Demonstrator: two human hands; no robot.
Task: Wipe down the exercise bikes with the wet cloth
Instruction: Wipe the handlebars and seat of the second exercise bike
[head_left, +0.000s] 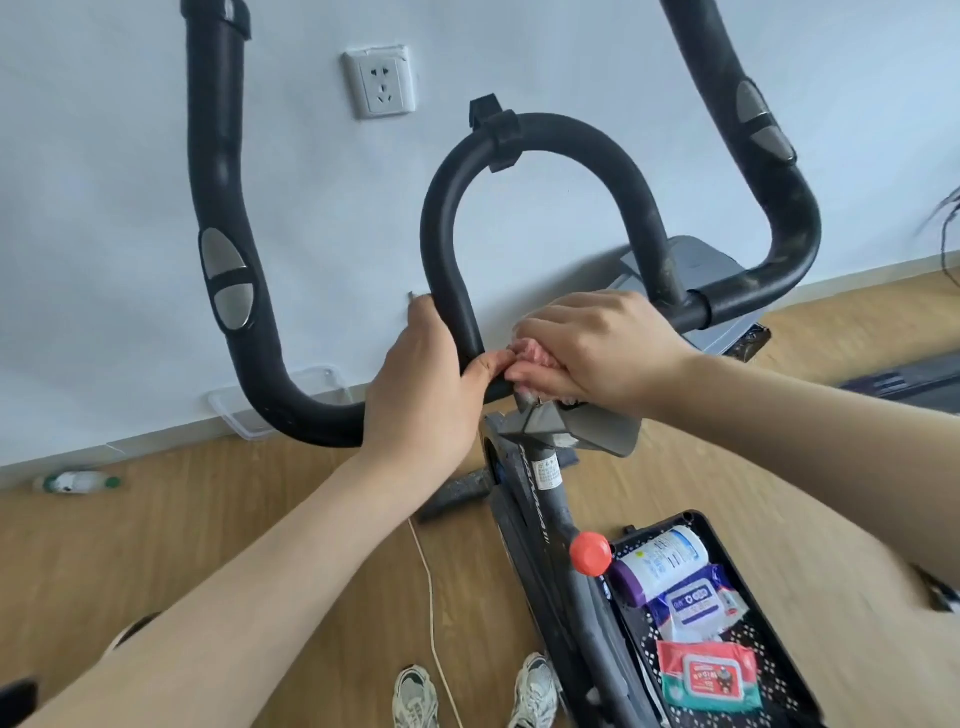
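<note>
Two hands work the handlebar (545, 156) — the left hand (421, 384) grips its loop to steady it, the right hand (597, 348) clenches the pink cloth (531, 349), rubbing the centre joint.

The wooden floor (234, 519) runs up to a pale skirting at the wall. A small bottle with a green cap (78, 482) lies on its side near the skirting at the left. A clear plastic container (280, 400) sits against the wall. The exercise bike's front foot bar (457, 496) rests on the boards, and a thin white cord (431, 597) trails past it between two pale sneakers (415, 696). A black perforated basket (654, 524) sits just beside the bike frame; whether it touches the floor cannot be told.
</note>
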